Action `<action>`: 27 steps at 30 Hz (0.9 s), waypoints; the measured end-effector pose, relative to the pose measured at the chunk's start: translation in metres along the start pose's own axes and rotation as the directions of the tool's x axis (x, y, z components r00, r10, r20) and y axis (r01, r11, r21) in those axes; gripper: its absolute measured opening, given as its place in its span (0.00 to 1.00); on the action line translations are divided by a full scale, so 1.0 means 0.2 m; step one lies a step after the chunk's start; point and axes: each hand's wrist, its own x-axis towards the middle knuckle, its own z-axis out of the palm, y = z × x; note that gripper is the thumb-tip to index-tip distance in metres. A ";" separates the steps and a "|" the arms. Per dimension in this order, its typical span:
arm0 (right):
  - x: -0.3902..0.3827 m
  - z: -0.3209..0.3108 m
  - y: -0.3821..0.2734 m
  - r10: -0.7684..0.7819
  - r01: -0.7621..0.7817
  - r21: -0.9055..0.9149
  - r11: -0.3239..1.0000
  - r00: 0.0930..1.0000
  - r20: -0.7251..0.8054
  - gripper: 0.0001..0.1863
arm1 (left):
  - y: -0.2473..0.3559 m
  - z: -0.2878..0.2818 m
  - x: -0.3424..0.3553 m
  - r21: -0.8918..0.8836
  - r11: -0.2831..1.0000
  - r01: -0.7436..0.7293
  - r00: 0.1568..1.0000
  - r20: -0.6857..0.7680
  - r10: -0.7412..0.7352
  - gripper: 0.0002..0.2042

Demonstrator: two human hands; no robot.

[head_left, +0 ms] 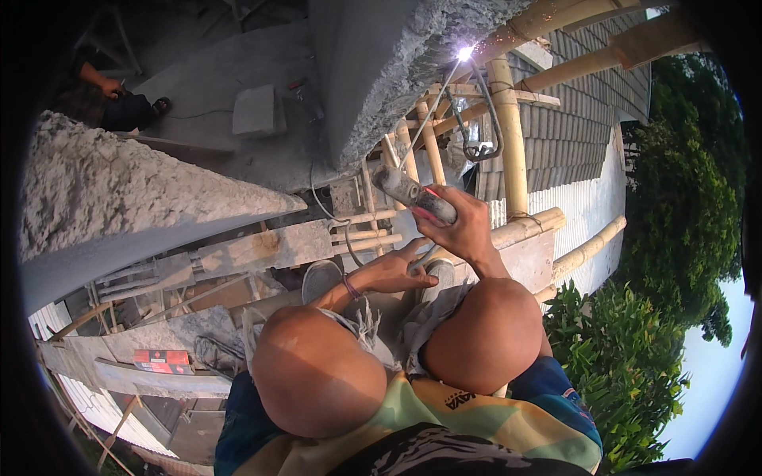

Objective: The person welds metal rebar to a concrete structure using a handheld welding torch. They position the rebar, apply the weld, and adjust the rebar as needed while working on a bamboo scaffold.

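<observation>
My right hand [456, 222] is closed round the handle of a welding electrode holder [405, 189]. From its jaw a thin welding rod [429, 119] slants up to a bright arc [464, 54], with sparks around it, at the rough concrete edge [401, 75]. A bent metal bar [496, 111] hangs down from beside the arc, its lower end hooked. Lower down, between my knees and the holder, my left hand [393, 270] curls its fingers and thumb about a grey cable [425, 258]. Part of that grip is hidden.
Bamboo poles [508, 135] form scaffolding around me, beside a tiled roof [548, 151]. Another concrete edge [151, 190] juts in from the left. Red boxes [163, 361] lie on a ledge lower left. Below, at upper left, another person's hand [111, 87] shows. Trees [619, 357] stand right.
</observation>
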 end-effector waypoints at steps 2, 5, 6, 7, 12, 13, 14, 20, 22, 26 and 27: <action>0.00 0.00 0.00 0.008 -0.007 -0.008 1.000 1.000 0.008 0.21 | 0.00 0.00 0.00 0.019 1.000 0.012 1.000 0.005 -0.013 0.52; 0.01 0.00 0.00 0.000 0.000 -0.019 1.000 1.000 0.007 0.21 | 0.00 0.00 0.01 0.032 0.999 0.033 0.999 0.017 -0.034 0.53; 0.01 0.01 0.00 -0.011 0.011 -0.015 1.000 1.000 -0.002 0.21 | 0.00 -0.01 0.01 0.020 0.999 0.038 0.999 0.032 -0.039 0.53; 0.01 0.01 0.00 -0.018 0.018 -0.008 1.000 1.000 -0.008 0.21 | 0.00 -0.01 0.01 0.006 0.999 0.045 0.998 0.044 -0.045 0.53; 0.01 0.02 0.00 -0.042 0.042 -0.014 0.999 0.999 -0.019 0.21 | -0.01 0.00 0.01 0.048 0.997 0.058 0.998 0.036 -0.060 0.53; 0.01 0.02 0.00 -0.015 0.015 -0.017 1.000 1.000 -0.006 0.21 | -0.01 -0.01 0.01 0.006 0.998 0.070 0.996 0.055 -0.070 0.53; 0.01 0.02 0.00 0.022 -0.022 -0.019 1.000 1.000 0.012 0.21 | -0.01 0.00 0.01 0.007 0.999 0.046 0.998 0.048 -0.047 0.53; 0.01 0.01 0.01 0.016 -0.015 -0.024 1.000 1.000 0.020 0.22 | -0.01 -0.01 0.01 -0.029 0.999 0.030 0.999 0.042 -0.029 0.52; 0.01 0.01 0.01 -0.011 0.011 -0.010 1.000 1.000 -0.008 0.21 | -0.01 -0.01 0.01 -0.026 0.999 0.025 0.999 0.038 -0.024 0.52; 0.02 0.02 0.02 -0.054 0.055 0.005 0.998 0.997 -0.056 0.21 | -0.02 0.00 0.02 -0.042 0.999 0.026 0.999 0.048 -0.024 0.53; 0.02 0.03 0.02 -0.059 0.058 -0.008 0.998 0.997 -0.057 0.21 | -0.03 0.00 0.02 -0.048 0.998 0.029 0.999 0.047 -0.027 0.53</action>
